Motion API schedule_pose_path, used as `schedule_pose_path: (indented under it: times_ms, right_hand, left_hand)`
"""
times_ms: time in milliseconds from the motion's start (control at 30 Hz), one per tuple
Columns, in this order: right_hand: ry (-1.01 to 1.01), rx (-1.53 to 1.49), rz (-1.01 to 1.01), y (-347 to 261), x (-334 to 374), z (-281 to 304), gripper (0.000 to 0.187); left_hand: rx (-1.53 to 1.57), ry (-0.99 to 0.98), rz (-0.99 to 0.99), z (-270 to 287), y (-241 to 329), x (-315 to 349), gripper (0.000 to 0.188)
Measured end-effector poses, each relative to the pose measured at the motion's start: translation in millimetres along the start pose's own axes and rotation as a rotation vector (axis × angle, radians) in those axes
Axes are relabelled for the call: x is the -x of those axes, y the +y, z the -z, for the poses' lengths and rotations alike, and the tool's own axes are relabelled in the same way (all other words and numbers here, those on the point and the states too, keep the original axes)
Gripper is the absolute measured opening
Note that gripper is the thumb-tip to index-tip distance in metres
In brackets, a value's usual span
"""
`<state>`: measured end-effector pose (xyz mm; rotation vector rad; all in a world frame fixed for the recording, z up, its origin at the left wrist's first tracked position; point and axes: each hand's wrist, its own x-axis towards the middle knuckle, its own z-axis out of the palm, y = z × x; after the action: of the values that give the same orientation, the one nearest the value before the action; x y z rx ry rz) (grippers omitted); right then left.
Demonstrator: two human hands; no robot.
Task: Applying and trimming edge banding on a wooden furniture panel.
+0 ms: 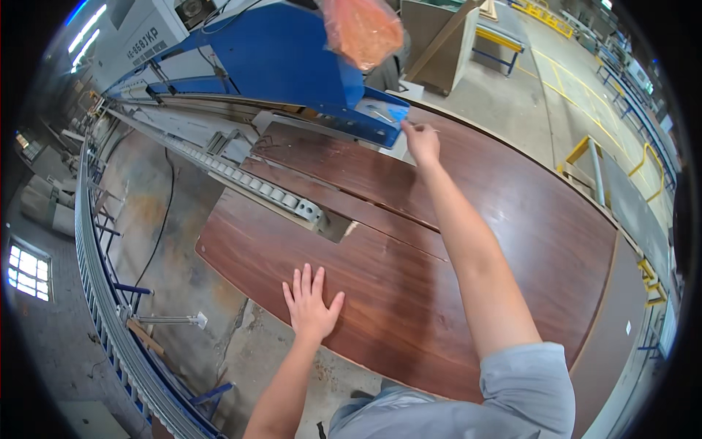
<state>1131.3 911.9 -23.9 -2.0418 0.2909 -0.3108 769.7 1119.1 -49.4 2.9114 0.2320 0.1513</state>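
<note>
My left hand (311,306) lies flat with fingers spread on the near left part of a reddish-brown wood-grain worktop (387,300). My right arm reaches forward across the board. At its far edge my right hand (422,142) is closed, the fingertips pinched together beside a blue metal tray (379,130) at the end of the machine. What the fingers hold, if anything, is too small to tell. Inside the tray lie a blue item (398,113) and some thin pieces I cannot make out.
A long blue and white machine (285,55) runs to the far left, with a roller rail (256,179) ending in a cutout of the worktop. An orange plastic bag (362,33) hangs above. Curved metal rails (91,241) stand at left; yellow-framed roller tables (501,36) stand beyond.
</note>
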Motion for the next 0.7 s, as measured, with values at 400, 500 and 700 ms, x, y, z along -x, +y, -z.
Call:
schedule_pose_path:
  times_ms: [400, 500, 700]
  right_hand:
    - [-0.138, -0.464, -0.253, 15, -36, -27, 0.019]
    - [0.034, -0.421, -0.098, 33, 39, 27, 0.015]
    - [0.084, -0.44, -0.074, 25, 347, 116, 0.018]
  left_hand:
    - [-0.009, -0.056, -0.024, 5, -12, -3, 0.066]
    - [-0.02, -0.054, -0.054, 0, -7, 1, 0.066]
    - [-0.12, 0.044, -0.121, -23, -22, 10, 0.061]
